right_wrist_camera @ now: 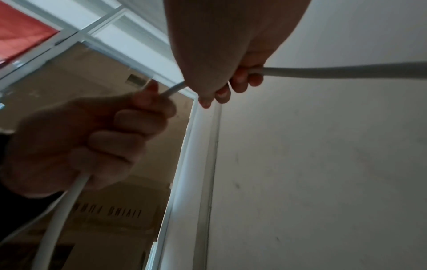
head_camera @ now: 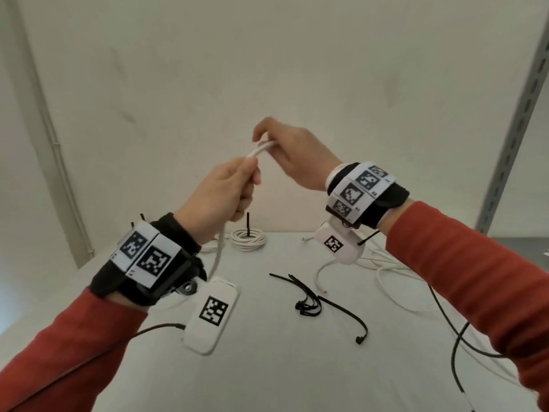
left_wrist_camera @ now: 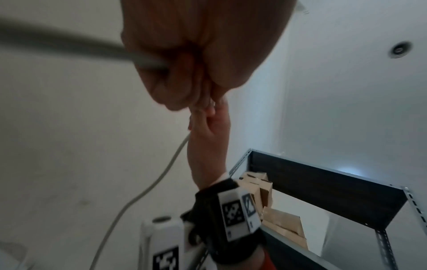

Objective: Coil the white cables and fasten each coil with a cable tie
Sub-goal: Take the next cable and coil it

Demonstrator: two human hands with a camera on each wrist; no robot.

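Both hands are raised above the white table (head_camera: pixel 267 367), holding one white cable (head_camera: pixel 260 150). My left hand (head_camera: pixel 228 188) grips it in a fist, and the cable hangs down from that fist (head_camera: pixel 218 257) toward the table. My right hand (head_camera: pixel 285 150) pinches the same cable a short way along, fingers curled round it. In the right wrist view the cable (right_wrist_camera: pixel 335 73) runs out past the right fingers (right_wrist_camera: pixel 245 80) and on through the left hand (right_wrist_camera: pixel 92 142). A finished white coil (head_camera: pixel 248 237) lies at the table's far side with a black tie standing up from it.
Several black cable ties (head_camera: pixel 309 301) lie in a loose bundle mid-table. More loose white cable (head_camera: pixel 395 281) sprawls at the right under my right arm. A metal shelf upright (head_camera: pixel 517 114) stands at the right; the shelf (left_wrist_camera: pixel 323 191) carries cardboard boxes.
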